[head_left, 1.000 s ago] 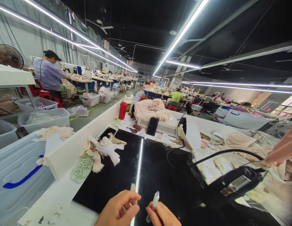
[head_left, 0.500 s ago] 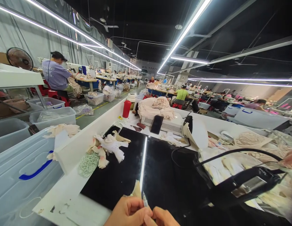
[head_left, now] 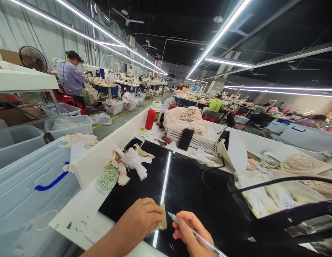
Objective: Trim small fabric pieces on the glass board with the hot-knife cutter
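Note:
My left hand [head_left: 140, 217] rests over the black tabletop [head_left: 222, 210], its fingers bent and pressed together on a small beige strip [head_left: 163, 216]. Part of that strip is hidden under the fingers. In my right hand [head_left: 194, 232] is a clear pen [head_left: 205, 242], gripped near its point. The pen's tip points left, a short way from the strip and apart from it. Beyond my left hand lies a pile of white and beige scraps [head_left: 134, 160], beside a bundle of pale green elastic bands [head_left: 108, 179].
A black device with a cable [head_left: 297, 221] stands at the right, near a bag of pale pieces [head_left: 275, 196]. Towards the back are a phone [head_left: 185, 139], a red cup [head_left: 150, 119] and folded beige cloth [head_left: 191, 119]. Bins [head_left: 32, 189] stand left; a co-worker [head_left: 71, 76] sits beyond.
My hands have moved apart from one another. The strip now lies on the tabletop under my left fingers, and my right hand holds the pen writing-style. Another hand at the right edge is gone from view.

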Motion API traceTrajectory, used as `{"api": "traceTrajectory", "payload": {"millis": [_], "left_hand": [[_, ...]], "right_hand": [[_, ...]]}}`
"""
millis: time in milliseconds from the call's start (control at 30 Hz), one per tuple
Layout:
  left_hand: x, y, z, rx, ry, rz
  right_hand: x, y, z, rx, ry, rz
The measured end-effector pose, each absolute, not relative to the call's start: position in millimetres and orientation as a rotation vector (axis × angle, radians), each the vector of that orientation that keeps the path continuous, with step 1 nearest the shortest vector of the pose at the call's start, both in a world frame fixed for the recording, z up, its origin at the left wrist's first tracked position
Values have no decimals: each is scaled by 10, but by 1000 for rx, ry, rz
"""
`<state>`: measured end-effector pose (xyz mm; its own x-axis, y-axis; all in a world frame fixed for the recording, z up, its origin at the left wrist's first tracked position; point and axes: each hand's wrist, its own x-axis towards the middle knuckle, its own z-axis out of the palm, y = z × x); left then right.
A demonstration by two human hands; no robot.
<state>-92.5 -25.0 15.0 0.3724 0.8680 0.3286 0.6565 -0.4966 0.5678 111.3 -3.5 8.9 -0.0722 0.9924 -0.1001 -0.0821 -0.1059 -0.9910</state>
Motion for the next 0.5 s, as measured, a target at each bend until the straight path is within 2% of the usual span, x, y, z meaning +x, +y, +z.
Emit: {"api": "traceTrajectory", "payload": {"millis": [67, 267, 500], "left_hand": [[-909, -202, 149, 2288, 1332, 827], [-951, -174, 98, 2178, 1408, 813], [-962, -160, 58, 2164, 1402, 775]], "right_hand": [[1042, 7, 29, -1190, -1213, 1391], [969, 93, -180, -1271, -1536, 1074], [967, 152, -284, -1308, -1652, 880]]}}
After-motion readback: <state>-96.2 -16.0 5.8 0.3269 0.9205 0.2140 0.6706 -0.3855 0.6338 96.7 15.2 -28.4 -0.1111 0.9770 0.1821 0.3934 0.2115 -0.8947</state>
